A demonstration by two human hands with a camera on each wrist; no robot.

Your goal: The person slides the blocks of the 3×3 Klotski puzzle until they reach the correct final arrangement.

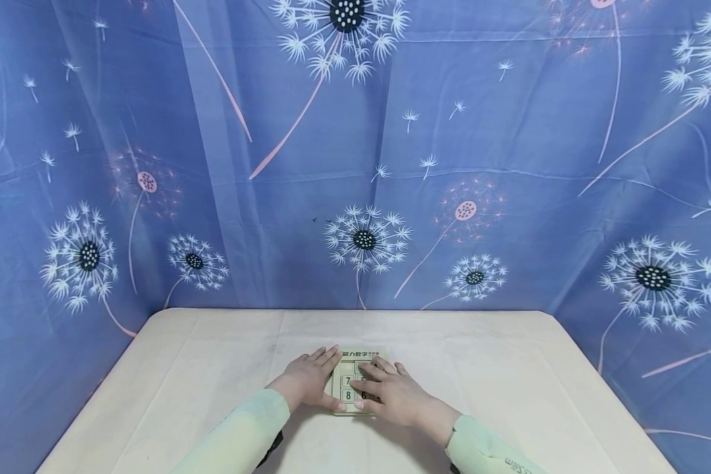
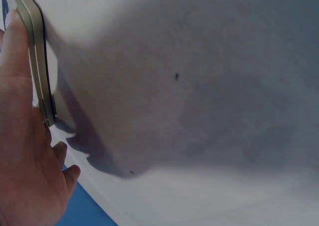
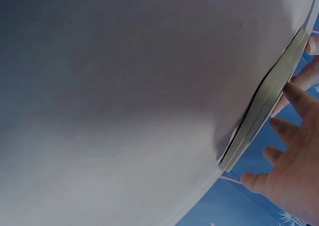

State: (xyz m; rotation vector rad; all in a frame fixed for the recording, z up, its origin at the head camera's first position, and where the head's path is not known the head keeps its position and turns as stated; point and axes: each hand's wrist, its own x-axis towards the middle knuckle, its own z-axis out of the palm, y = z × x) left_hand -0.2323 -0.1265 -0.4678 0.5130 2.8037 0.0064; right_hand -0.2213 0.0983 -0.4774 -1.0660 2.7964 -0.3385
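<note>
Across the middle of a white table (image 1: 480, 362), a pale number puzzle (image 1: 349, 367) lies beneath a person's two bare hands, with a blue dandelion-print curtain (image 1: 296, 217) behind. The left hand (image 1: 310, 378) spans the puzzle's left side with its fingers extended, the index fingertip at the far corner and the thumb on the near edge. The right hand (image 1: 398, 397) spreads over the puzzle's right side, fingers outstretched across the tiles, its thumb at the near edge beside the left thumb. Tiles marked 7 (image 1: 347, 380) and 8 (image 1: 347, 395) show in the left column; a 6 (image 1: 364, 395) sits beside the 8, and the right hand hides much of the rest. Dark printed characters (image 1: 355, 354) run along the puzzle's far edge. Pale green sleeves (image 1: 243, 431) cover both forearms, the right one bearing lettering (image 1: 517, 466) too blurred to read. Seen from the left wrist, the thumb rests against the puzzle's rim; the right wrist's view shows the rim side-on, with spread fingers (image 3: 286, 131) beside it.
</note>
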